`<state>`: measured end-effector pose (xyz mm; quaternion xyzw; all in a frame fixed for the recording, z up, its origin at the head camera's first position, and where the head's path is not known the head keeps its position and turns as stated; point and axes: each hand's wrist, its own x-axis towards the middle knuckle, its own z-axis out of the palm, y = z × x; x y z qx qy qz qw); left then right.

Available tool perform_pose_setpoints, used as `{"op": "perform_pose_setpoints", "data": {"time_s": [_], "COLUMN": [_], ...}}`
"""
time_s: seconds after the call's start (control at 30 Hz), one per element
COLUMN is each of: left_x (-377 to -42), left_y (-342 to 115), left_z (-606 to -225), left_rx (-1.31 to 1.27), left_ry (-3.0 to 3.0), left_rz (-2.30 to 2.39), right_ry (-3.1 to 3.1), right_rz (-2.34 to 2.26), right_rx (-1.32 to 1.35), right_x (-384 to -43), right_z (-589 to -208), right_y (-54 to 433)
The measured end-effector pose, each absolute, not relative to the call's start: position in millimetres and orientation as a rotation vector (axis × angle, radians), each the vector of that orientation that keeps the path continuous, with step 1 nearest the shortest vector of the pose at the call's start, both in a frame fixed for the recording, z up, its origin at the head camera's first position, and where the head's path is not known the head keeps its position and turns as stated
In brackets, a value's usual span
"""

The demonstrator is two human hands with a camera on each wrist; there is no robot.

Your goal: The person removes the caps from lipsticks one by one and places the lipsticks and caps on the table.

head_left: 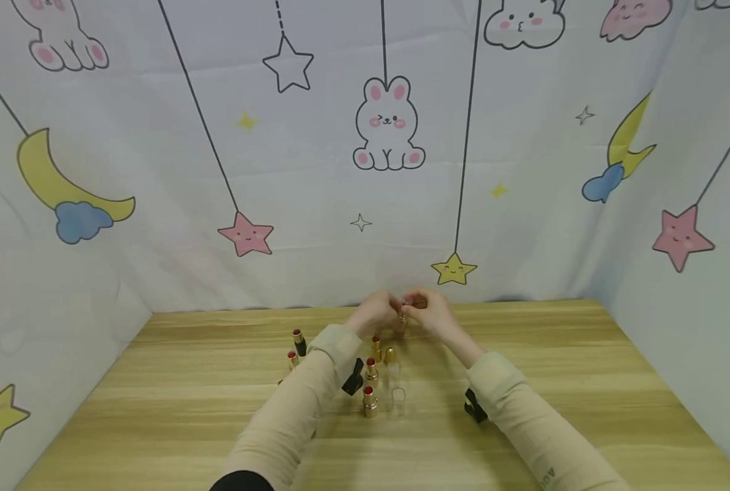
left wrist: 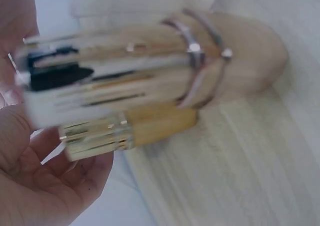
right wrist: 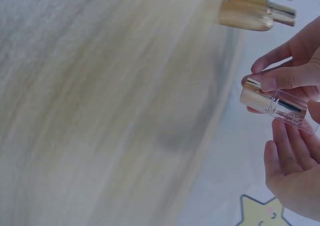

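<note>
My left hand (head_left: 375,311) and right hand (head_left: 431,315) meet near the table's back edge at a small lipstick tube (head_left: 404,312). In the right wrist view, its gold base (right wrist: 256,96) is pinched by the left thumb and fingers (right wrist: 281,80). The right hand (right wrist: 295,181) holds the clear cap (right wrist: 295,117) end, its thumb cut off by the frame. The cap covers the upper tube. In the left wrist view, the left hand (left wrist: 55,181) appears partly behind a blurred gold lipstick tube (left wrist: 125,76); its grip is hidden there.
Uncapped red lipsticks (head_left: 370,401) stand in a column before the hands, beside a gold cap (head_left: 390,354) and clear caps (head_left: 398,397). Left of the left sleeve, a black-based lipstick (head_left: 299,342) and others stand, partly hidden. A printed cloth (head_left: 316,273) hangs behind the wooden table (head_left: 555,382).
</note>
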<state>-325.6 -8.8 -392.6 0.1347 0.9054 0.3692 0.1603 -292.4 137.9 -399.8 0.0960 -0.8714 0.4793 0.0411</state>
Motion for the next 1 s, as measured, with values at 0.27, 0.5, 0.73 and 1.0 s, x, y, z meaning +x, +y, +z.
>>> {"op": "perform_pose_setpoints", "data": {"time_s": [0.27,0.5,0.73,1.0], "left_x": [-311,-289,-253,-210], "left_y": [-23,-31,-39,-50], "left_z": [-368,-354,-347,-341], "left_rx": [0.512,0.498,0.508,0.578], "left_ry": [2.567,2.508,2.519,2.543], "left_rz": [1.09,1.211,1.286,1.304], "right_ry": [-2.613,-2.567,-2.547,-2.57], "right_rz": [1.467,1.538,1.619,1.641], "right_rx": [0.362,0.425,0.493,0.566], "right_x": [-278,-258,-231,-198], "right_z": [-376,-362,-351,-338], "right_y": [140,147,153,154]}}
